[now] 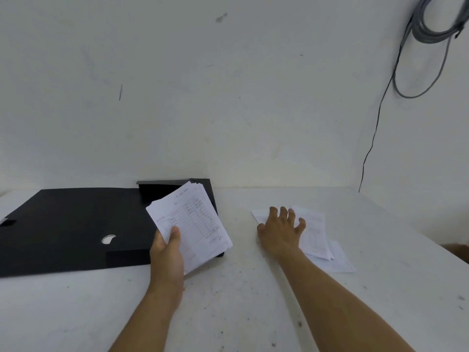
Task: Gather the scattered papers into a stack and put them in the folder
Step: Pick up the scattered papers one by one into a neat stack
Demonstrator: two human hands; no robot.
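Observation:
My left hand (168,252) grips a stack of lined white papers (193,222) by its lower left corner, thumb on top, and holds it tilted above the right part of the black folder (71,224). The folder lies open and flat on the white table (228,301), its far right flap raised against the wall. My right hand (280,231) lies with spread fingers on loose white papers (317,237) scattered at the right of the table. More sheets (340,260) stick out beneath them, nearer to me.
A white wall rises right behind the table. Grey cables (431,24) hang coiled at the upper right, and one thin black wire (375,138) drops to the table's back edge. A brown object (459,250) peeks in at the right edge.

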